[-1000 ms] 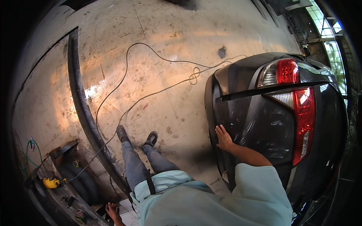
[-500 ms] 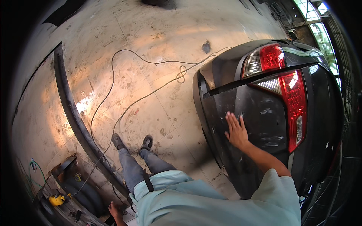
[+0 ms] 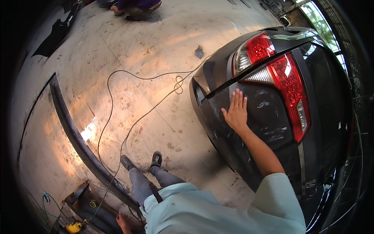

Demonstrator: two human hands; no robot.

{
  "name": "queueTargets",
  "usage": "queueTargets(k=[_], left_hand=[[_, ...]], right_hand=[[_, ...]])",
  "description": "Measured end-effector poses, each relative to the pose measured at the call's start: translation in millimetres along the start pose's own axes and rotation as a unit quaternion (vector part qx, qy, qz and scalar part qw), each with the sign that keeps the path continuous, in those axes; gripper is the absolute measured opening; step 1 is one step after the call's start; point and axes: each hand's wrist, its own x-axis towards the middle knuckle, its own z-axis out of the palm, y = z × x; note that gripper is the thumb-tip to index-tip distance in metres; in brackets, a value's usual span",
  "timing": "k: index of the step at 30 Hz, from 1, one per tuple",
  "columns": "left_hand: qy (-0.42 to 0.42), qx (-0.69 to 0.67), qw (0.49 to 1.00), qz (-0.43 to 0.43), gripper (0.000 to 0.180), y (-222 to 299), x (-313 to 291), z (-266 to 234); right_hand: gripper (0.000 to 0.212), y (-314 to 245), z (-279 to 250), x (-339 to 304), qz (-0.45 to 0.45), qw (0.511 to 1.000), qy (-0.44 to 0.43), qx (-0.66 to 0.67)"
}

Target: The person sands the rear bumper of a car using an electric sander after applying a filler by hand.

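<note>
My right hand lies flat on the dark grey tailgate of a car, fingers together and stretched out. It holds nothing. Pale scuff marks show on the panel to the right of it. Beyond the fingertips is a red and clear tail light, split by the panel gap from a second tail light. My left hand hangs low beside my leg, near the dark metal beam; its fingers look loosely apart, with no object visible in them.
A thin hose loops over the stained floor close to my feet. A long dark beam lies on the left. A yellow tool sits at the lower left. Far off, a person in purple crouches.
My right hand has slid up the panel, away from me, toward the gap below the upper tail light. The view has shifted, bringing the crouching person into sight.
</note>
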Motion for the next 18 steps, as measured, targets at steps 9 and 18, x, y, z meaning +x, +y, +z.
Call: queueTargets(k=[9, 18], left_hand=[[-0.033, 0.012, 0.998, 0.052, 0.046, 49.7, 37.4, -5.4], [-0.087, 0.047, 0.99, 0.101, 0.048, 122.0, 78.5, 29.1]], right_hand=[[0.082, 31.7, -25.1, -8.1, 0.02, 0.996, -0.033, -0.084], [0.077, 73.3, -65.7, -7.9, -0.051, 0.986, -0.027, -0.159]])
